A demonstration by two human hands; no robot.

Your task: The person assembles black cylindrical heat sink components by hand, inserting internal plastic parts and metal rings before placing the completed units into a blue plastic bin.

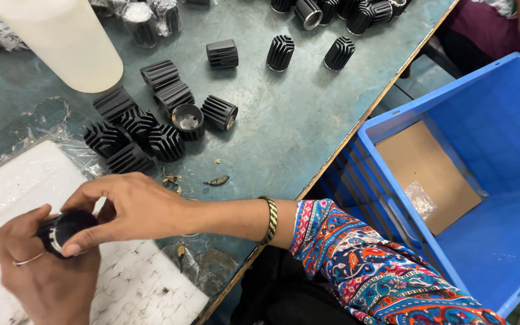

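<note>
My left hand [37, 274], with a ring on one finger, cups a black ribbed round part [67, 227] at the lower left. Fingers of my right hand [130, 207] pinch the same part from above; that wrist wears a bangle. Both hands hover over a white foam sheet [133, 289] wrapped in clear plastic. Beyond them a cluster of the same black finned parts [151, 120] lies on the grey-green table [272, 132], some on their sides, one showing a hollow end.
A large white plastic bottle [61, 39] stands at the far left. More black finned parts [332, 12] lie at the table's far edge. A blue crate [489, 150] holding cardboard and a small plastic bag sits right of the table. Another person's sleeve [501, 30] shows top right.
</note>
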